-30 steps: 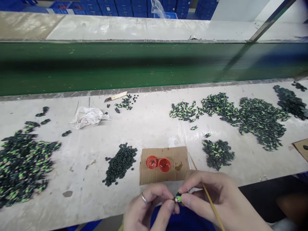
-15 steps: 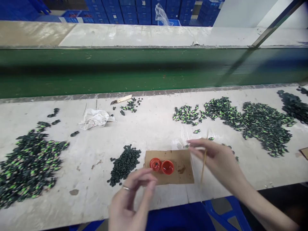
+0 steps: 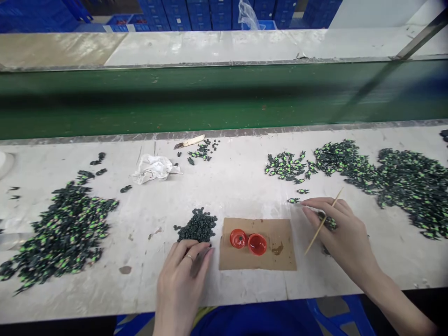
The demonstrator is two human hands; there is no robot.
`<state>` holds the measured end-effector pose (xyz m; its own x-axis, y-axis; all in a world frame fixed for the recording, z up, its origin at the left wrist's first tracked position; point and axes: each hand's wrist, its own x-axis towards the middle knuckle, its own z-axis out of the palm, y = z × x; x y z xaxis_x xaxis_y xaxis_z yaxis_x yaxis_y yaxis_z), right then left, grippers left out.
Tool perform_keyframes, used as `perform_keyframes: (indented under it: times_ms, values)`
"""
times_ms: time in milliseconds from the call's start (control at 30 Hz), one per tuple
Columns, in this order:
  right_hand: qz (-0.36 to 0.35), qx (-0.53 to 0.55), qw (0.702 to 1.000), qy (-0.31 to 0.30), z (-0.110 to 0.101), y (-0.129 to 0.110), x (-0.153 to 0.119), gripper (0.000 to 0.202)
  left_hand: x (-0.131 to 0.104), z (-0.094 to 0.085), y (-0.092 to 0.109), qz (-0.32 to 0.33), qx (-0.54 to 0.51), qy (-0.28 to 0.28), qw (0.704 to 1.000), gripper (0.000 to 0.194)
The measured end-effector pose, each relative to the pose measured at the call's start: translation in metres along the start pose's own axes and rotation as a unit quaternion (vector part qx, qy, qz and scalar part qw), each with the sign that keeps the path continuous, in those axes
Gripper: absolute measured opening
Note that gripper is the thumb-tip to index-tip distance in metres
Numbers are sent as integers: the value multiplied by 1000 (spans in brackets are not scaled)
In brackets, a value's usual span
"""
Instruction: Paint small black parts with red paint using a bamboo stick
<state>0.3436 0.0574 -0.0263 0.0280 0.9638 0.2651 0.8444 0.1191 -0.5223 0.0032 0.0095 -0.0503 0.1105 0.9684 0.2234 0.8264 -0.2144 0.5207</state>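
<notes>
My left hand (image 3: pixel 184 282) is at the near edge of a pile of small black discs (image 3: pixel 198 225), thumb and forefinger pinched around what looks like one small black disc. In my right hand (image 3: pixel 341 235) a thin wooden stick (image 3: pixel 324 221) is held slantwise. The fingertips of that hand reach to a small black-and-green piece (image 3: pixel 293 200) on the table; whether they touch it I cannot tell. Between the hands lies a piece of brown cardboard (image 3: pixel 241 263), bearing two small red cups (image 3: pixel 257 244), one with shiny liquid in it. More black-and-green pieces are partly hidden under my right hand.
Heaps of black-and-green pieces (image 3: pixel 413 186) lie to the right, with another large heap (image 3: pixel 73 228) at the left. A crumpled white cloth (image 3: pixel 154 169) and a flat stick with a dark end (image 3: pixel 189 142) are farther back. Beyond the table runs a green belt (image 3: pixel 224 98).
My left hand has moved from beside the red cups down to the disc pile. My right hand has reached to a black-and-green piece, still holding the stick. The view has shifted left.
</notes>
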Motion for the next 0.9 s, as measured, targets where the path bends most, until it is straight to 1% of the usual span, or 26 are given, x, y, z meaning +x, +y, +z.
perform_keyframes:
  times_ms: [133,267,367,533,700,833,900]
  values:
    - [6,0,1000,-6,-1,0,-9,19,1,-1,-5,16,30,-11,999,6]
    - [8,7,1000,-10,-2,-1,-12,18,-2,-7,-7,42,50,-41,997,9]
    - [8,11,1000,-12,-2,-2,-13,18,-6,-11,-7,48,65,-49,996,11]
    - [4,17,1000,-8,-1,-1,-14,16,-8,-15,-9,46,55,-40,997,11]
    - [-1,35,999,-18,0,-4,-17,16,-6,-12,-8,39,56,-26,997,5]
    - [-1,49,999,-15,1,-5,-19,14,-4,-10,-4,22,69,-17,997,6]
    - [0,57,998,-14,1,-5,-20,13,-2,-10,-3,19,75,-23,997,8]
